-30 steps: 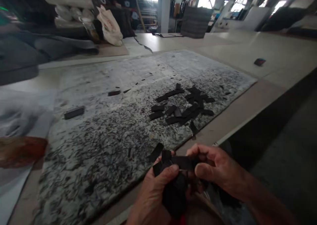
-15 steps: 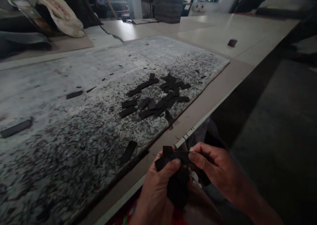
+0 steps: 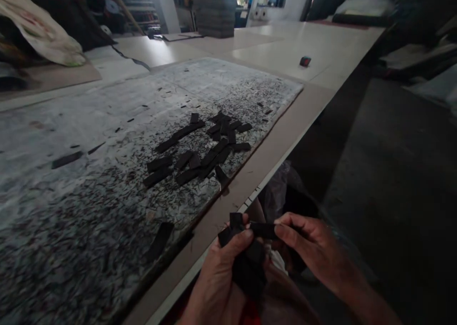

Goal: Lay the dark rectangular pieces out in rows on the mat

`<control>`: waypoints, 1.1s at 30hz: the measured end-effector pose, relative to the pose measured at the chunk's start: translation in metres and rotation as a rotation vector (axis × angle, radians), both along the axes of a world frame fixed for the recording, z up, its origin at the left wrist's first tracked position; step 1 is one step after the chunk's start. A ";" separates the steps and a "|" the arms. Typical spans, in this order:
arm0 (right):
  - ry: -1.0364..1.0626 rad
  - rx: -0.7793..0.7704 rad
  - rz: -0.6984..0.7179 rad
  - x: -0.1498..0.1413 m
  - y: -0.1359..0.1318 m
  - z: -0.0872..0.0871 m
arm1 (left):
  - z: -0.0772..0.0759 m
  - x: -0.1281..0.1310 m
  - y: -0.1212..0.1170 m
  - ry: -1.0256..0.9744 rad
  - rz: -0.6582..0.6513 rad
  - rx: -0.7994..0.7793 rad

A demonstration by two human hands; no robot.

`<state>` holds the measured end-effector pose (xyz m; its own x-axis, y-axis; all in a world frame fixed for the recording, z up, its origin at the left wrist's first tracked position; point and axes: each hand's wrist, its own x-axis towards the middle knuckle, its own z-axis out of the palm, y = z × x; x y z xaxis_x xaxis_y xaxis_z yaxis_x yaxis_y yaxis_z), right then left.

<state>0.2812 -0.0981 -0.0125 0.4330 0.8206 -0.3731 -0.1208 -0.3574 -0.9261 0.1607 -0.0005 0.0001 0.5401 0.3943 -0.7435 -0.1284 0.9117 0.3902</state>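
Observation:
My left hand (image 3: 224, 263) is closed round several black fabric strips (image 3: 235, 220), its thumb pressed on top of them. More dark material hangs below that hand, its form hard to make out. Between finger and thumb, my right hand (image 3: 314, 244) pinches the end of one black strip (image 3: 263, 230), which stretches across from the left hand. Both hands are just off the table's near edge, above my lap. On the board, a loose heap of short black strips (image 3: 214, 156) lies beyond my hands. Another single strip (image 3: 160, 239) rests near the board's front edge.
The white board (image 3: 117, 96) is littered with dark scraps and lies on a long table (image 3: 278, 134). Farther off are a small dark object (image 3: 305, 61) and a tall dark stack (image 3: 214, 10). Clear plastic (image 3: 282, 184) hangs beside the table edge. Pale cloth (image 3: 39, 27) lies at the back left.
The view has swung to the right, so the table appears farther left. The strip between my hands now shows its broad face; both hands keep their grip.

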 end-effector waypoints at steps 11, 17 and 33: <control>-0.034 -0.013 0.026 0.009 0.006 0.003 | 0.007 0.010 -0.005 0.117 -0.046 0.003; -0.055 -0.062 -0.026 0.002 0.007 -0.007 | -0.001 0.011 -0.009 0.102 -0.082 0.026; 0.126 -0.025 0.035 0.015 -0.011 -0.020 | -0.024 0.011 -0.008 0.053 -0.079 -0.048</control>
